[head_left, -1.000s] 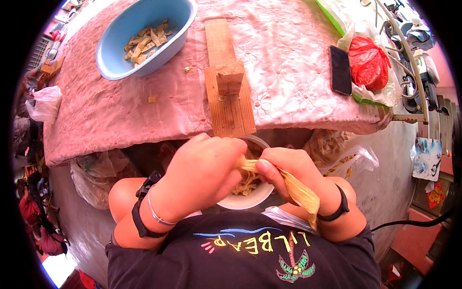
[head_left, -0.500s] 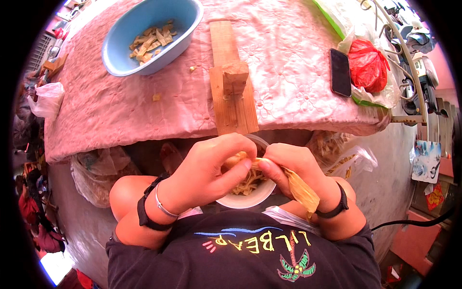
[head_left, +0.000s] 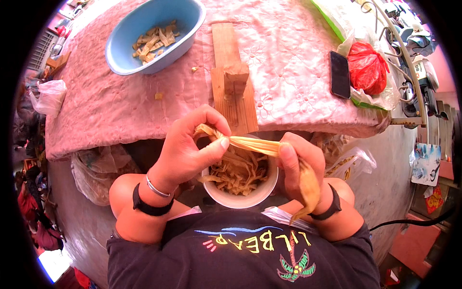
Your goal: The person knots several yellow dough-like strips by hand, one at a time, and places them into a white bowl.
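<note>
A long yellow-tan fibrous strip [head_left: 255,144], perhaps dried plant leaf or husk, is stretched between my two hands. My left hand [head_left: 195,144] pinches its crumpled end between thumb and fingers. Around the other part my right hand [head_left: 301,161] is closed, and a loose tail hangs below it toward my wrist. Beneath the strip, between my knees, a white bowl [head_left: 240,202] holds a heap of similar shredded strips [head_left: 240,173].
On the pink-covered table [head_left: 168,111] stand a blue basin [head_left: 113,48] with short cut pieces and a wooden block stand [head_left: 236,106]. A phone [head_left: 340,74] lies beside a red plastic bag [head_left: 368,67]. Stuffed clear bags [head_left: 103,173] sit below the table edge.
My hands have moved apart, the left one up and to the left, drawing the strip out between them. More of the bowl's contents now shows.
</note>
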Tool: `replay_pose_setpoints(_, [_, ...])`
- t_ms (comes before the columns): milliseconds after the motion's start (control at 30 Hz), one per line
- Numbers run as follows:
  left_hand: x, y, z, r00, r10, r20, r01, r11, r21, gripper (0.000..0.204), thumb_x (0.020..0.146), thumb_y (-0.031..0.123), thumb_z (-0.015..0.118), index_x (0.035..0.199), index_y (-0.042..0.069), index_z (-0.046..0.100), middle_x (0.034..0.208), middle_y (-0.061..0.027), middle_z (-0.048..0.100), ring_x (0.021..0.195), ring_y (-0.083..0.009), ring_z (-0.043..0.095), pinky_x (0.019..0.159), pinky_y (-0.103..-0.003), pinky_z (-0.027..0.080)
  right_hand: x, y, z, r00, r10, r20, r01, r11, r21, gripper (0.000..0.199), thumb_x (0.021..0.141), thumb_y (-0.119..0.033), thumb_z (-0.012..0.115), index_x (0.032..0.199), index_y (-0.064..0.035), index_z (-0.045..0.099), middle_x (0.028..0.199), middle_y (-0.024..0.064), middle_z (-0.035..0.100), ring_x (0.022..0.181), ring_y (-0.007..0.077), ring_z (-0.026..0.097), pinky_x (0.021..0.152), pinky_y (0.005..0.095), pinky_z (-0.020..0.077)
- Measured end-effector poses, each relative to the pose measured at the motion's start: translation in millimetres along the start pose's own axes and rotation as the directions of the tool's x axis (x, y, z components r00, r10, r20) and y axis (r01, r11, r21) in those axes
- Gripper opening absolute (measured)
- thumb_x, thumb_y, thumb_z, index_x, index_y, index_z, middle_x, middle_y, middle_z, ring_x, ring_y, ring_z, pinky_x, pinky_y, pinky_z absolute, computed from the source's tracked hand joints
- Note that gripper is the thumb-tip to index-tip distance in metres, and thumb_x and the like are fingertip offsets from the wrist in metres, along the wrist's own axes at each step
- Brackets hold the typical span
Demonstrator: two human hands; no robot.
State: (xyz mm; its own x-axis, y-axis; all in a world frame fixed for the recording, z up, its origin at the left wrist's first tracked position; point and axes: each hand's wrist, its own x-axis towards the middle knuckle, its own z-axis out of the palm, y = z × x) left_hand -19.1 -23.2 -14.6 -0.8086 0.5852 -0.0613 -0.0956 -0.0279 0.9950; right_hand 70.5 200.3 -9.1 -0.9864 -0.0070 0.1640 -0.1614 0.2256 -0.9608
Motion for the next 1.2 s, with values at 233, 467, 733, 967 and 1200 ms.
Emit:
replay_pose_setpoints(233, [-7.5,11.9,29.2,0.979,-0.111,0.171,0.166,0.92,-0.356,0.035,0.089,0.001,0.061,0.121,0.001,0.05,0.087,-0.0084,0.059,0.078,-0.0182,0.064,0.075,-0.035,0.056,-0.7,28.1,-5.2,0.806,-0.019,0.592,0.332,0.841,-0.426,0.011,0.088,-0.018,0.06,0.085,-0.0081,0.062,0.071,0.0114,0.055,0.067,0.0317,0.058,0.063,0.0419,0.0468])
replay_pose_setpoints(467, [-3.7,1.5,33.4,0.913,0.353,0.206,-0.408,0.772,0.487,0.051,0.082,-0.003,0.064,0.132,0.006,0.059,0.106,-0.0104,0.057,0.083,-0.02,0.063,0.07,-0.029,0.052,11.3,-9.9,-17.3,0.964,0.098,0.247,-0.077,0.993,-0.094,0.019,0.095,-0.02,0.062,0.092,-0.0015,0.062,0.078,0.0164,0.06,0.067,0.0302,0.06,0.062,0.0369,0.0475])
replay_pose_setpoints(733, [-12.5,14.3,26.7,0.965,0.071,0.252,-0.14,0.953,0.268,0.043,0.083,0.011,0.066,0.124,0.002,0.058,0.077,-0.0032,0.057,0.07,-0.007,0.055,0.06,-0.024,0.044,4.0,-16.8,-15.6,0.898,0.137,0.419,-0.224,0.96,0.166,0.026,0.097,-0.017,0.061,0.077,0.0,0.061,0.062,0.0043,0.055,0.058,0.0095,0.052,0.052,0.0288,0.0404])
replay_pose_setpoints(967, [-11.3,0.7,26.8,0.991,-0.065,0.118,0.067,0.998,-0.014,0.011,0.093,0.007,0.061,0.099,0.003,0.053,0.079,0.0022,0.052,0.074,-0.0027,0.047,0.066,-0.02,0.041,16.4,-21.8,-26.6,0.817,0.381,0.432,-0.552,0.733,0.397,0.023,0.099,-0.019,0.059,0.083,-0.0024,0.063,0.073,0.0003,0.061,0.067,0.0052,0.057,0.058,0.0199,0.0452])
replay_pose_setpoints(1200, [2.1,-5.1,23.8,0.998,-0.055,0.041,0.053,0.997,0.054,0.013,0.094,0.009,0.064,0.102,0.003,0.057,0.083,0.0011,0.059,0.076,-0.0031,0.053,0.067,-0.021,0.045,23.2,15.2,-10.2,0.933,0.288,0.216,-0.344,0.892,0.294,0.018,0.088,-0.01,0.073,0.1,-0.0016,0.062,0.088,0.0004,0.063,0.085,0.0052,0.057,0.075,0.0225,0.0484])
